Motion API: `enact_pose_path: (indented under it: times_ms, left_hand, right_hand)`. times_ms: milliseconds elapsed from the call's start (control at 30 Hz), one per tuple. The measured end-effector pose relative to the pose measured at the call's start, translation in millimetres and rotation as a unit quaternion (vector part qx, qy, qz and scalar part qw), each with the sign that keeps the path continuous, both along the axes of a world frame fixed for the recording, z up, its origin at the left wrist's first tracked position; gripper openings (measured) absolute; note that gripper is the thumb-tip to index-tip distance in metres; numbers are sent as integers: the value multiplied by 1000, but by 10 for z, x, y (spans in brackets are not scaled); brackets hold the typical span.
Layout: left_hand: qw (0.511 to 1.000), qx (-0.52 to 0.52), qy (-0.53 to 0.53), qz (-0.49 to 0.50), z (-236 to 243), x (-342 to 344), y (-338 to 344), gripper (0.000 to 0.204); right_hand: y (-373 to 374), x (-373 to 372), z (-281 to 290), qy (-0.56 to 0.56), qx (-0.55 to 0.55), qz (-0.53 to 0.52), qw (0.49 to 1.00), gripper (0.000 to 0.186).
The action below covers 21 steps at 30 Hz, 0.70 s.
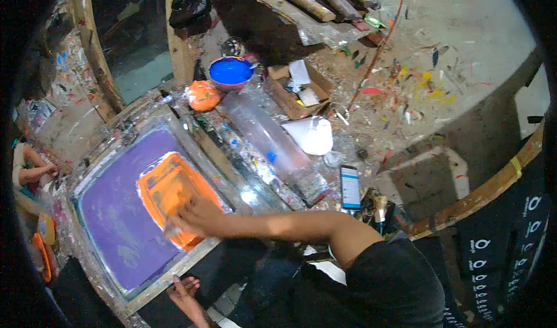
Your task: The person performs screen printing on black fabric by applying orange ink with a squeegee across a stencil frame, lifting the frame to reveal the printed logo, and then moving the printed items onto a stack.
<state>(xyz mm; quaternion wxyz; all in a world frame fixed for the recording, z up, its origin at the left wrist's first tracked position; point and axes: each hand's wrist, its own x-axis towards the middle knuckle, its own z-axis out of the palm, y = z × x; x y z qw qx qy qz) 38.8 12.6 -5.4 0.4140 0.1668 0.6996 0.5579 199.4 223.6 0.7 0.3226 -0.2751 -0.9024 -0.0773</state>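
Left of center, right hand [196, 216] over patchy orange ink [165, 183], seemingly unfinished; grip blurred, can't tell. Left hand [184, 293] loosely spread at screen frame [152, 291].

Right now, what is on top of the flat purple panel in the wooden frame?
A roughly rectangular orange patch and, over it, the right hand, blurred; whatever the hand covers is hidden.

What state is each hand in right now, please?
Left hand: open, at the edge of the wooden frame.
Right hand: blurred over the orange patch; grip cannot be told.
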Motion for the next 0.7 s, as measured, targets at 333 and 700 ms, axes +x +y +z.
enact_pose_path:
  times_ms: [333, 700]
  left_hand:
    - [1000, 4, -2, -24, 242, 60, -7, 45]
    - [999, -14, -34, -22, 275, 30, -17, 45]
  right_hand:
    - [1018, -270, 709, -85, -5, 27, 996, 19]
    - [-574, 343, 511, -113, -74, 46, 990, 34]
